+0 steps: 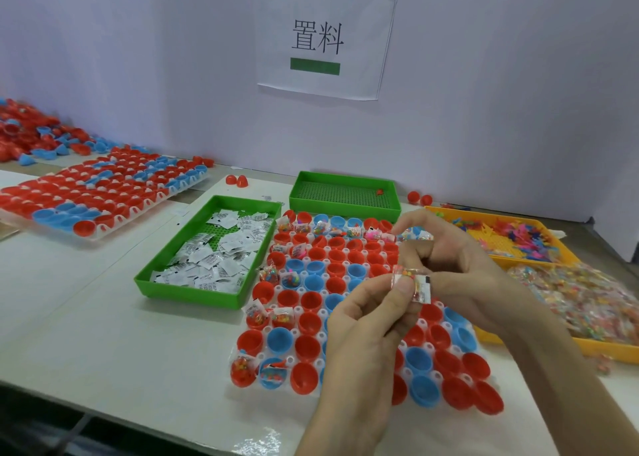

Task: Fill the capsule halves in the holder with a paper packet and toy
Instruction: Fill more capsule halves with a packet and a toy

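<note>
Head view, close above the holder (320, 334)

The left hand (366, 320) and right hand (460, 258), pinching a small bag (416, 282) between them, hung over the holder (322, 336), blocking its centre-right cups. Open table (103, 317) lay lower left. A green tray (193, 296) flanked the holder's left, orange trays (608, 350) its right.

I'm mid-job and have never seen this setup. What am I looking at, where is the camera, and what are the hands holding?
No machine here: a person's two bare hands, filmed by one camera worn on their head, looking down at the table. The left hand and right hand pinch a small clear packet of coloured bits between them. Below lies the white holder of red and blue capsule halves, a few already filled. Left of it, a green tray of paper packets; right, yellow trays of toys.
</note>
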### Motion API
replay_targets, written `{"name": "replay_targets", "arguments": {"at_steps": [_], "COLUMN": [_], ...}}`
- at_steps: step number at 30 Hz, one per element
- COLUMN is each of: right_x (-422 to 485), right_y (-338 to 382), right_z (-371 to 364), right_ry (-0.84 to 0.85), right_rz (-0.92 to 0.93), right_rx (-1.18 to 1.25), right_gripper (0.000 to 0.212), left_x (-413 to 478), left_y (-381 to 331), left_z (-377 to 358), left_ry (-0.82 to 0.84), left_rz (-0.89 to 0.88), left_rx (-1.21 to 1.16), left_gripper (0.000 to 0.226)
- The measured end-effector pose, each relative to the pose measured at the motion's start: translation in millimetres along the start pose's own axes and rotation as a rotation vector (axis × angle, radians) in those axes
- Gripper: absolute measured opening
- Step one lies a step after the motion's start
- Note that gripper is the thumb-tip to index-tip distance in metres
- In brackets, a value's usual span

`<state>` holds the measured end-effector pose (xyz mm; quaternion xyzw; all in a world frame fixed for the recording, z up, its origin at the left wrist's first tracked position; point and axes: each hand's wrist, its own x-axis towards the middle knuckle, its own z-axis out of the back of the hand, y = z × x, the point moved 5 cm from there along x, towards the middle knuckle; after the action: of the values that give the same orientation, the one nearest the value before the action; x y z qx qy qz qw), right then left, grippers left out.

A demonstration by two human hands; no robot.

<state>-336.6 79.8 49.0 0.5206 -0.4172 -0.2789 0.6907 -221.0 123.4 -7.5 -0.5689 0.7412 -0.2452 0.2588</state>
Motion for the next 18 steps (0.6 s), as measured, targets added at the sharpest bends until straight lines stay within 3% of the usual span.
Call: {"name": "replay_targets", "arguments": {"at_steps": [5,9,15,18], "right_x": [5,8,14,24], "right_y": [-3,-3,-7,-1], "right_z": [-4,-10,-13,-17], "right_ry": [-0.150,-0.191,-0.184,-0.131], "right_rz": [0.003,0.024,0.022,0.020], "right_rx": [0.136,-0.229,-0.113,-0.167], "right_gripper": [0.027,0.008,0.017,0.018], "left_x": [2,3,2,1], "left_y": [-3,-3,-8,-12], "left_z": [3,10,8,12], "left_ry": [-0.122,-0.236,-0.265,-0.312], "left_rz": [-0.104,-0.183,-0.263,-0.290], "left_rx": [-0.059,-0.111,-0.173,-0.191], "left_gripper": [0.032,0.028,0.031,0.034]}}
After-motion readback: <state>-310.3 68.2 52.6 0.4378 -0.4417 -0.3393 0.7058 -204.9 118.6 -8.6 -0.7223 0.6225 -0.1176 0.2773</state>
